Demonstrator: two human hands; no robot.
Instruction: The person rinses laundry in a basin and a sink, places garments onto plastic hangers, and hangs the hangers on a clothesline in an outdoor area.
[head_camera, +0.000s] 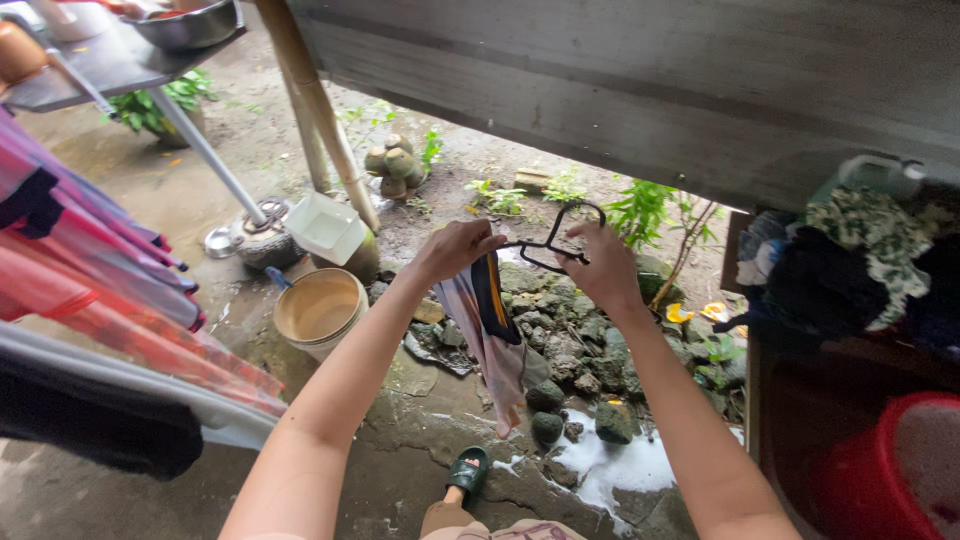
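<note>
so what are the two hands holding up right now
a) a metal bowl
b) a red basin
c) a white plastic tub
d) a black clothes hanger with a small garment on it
d: the right hand grips the black clothes hanger, and the left hand holds the pale, dark-trimmed garment that hangs down from it.

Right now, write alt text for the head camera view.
Seen from above, a person's left hand holds a damp striped garment while the right hand grips a black hanger at its top. Below lie wet ground, stones and a tan bucket.
</note>
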